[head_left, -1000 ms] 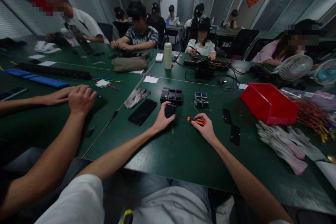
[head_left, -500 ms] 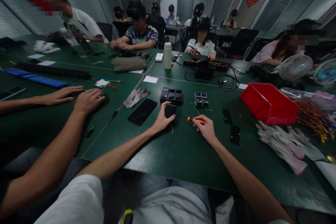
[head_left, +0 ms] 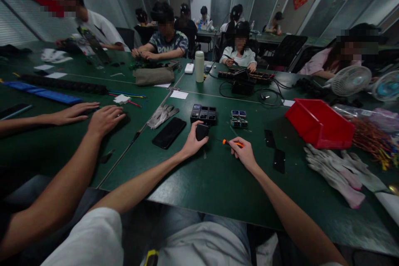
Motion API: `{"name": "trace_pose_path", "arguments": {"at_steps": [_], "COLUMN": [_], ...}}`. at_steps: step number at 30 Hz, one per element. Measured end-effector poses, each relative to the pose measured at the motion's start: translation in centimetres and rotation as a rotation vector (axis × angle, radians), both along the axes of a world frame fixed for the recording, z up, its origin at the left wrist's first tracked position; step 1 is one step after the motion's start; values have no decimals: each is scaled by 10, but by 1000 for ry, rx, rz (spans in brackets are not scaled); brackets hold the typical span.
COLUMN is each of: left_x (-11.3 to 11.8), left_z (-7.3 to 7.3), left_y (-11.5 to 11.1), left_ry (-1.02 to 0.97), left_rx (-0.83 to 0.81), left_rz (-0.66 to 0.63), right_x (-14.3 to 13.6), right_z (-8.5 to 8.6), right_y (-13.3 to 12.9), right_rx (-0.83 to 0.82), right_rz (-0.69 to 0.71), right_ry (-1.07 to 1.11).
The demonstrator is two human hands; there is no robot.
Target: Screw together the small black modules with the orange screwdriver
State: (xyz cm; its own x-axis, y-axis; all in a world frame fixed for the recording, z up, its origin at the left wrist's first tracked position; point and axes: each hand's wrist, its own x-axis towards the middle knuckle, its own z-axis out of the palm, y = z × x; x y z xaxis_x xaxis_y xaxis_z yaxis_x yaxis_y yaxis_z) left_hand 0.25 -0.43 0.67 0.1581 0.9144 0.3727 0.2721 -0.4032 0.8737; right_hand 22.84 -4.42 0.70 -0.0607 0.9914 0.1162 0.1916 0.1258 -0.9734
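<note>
My left hand [head_left: 193, 141] grips a small black box [head_left: 202, 131] between thumb and fingers, just above the table. An orange screwdriver [head_left: 233, 143] is pinched in my right hand [head_left: 243, 150], its thin shaft pointing left toward the box, with the tip too faint to place exactly. Behind the box stands a black case with several compartments [head_left: 203, 114]. Small green circuit boards [head_left: 239, 119] sit to the right of that case. Two flat black plates, one farther back [head_left: 269, 138] and one nearer [head_left: 279, 160], lie right of my right hand.
A black phone [head_left: 169, 133] and grey gloves [head_left: 162, 116] lie left. At right are a red bin [head_left: 319, 124], more gloves [head_left: 335, 172] and copper-coloured wires [head_left: 370, 137]. Another person's hands [head_left: 104, 120] rest on the table at left. A green bottle [head_left: 200, 66] stands farther back.
The screwdriver's shaft has shifted slightly and looks a little farther from the black box. My left hand and the box have hardly moved.
</note>
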Motion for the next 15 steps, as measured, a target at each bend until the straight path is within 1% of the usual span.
{"name": "trace_pose_path", "arguments": {"at_steps": [5,7,15], "left_x": [0,0,0], "left_z": [-2,-2,-1], "left_y": [1,1,0], "left_ry": [-8,-13,-7], "left_rx": [-9,-9,2], "left_rz": [5,5,19], "right_x": [1,2,4], "right_z": [0,0,0], "right_y": [2,3,1], "right_rx": [168,210,183], "right_rz": [-61,-78,-134], "right_ry": [-30,-57,-121]}}
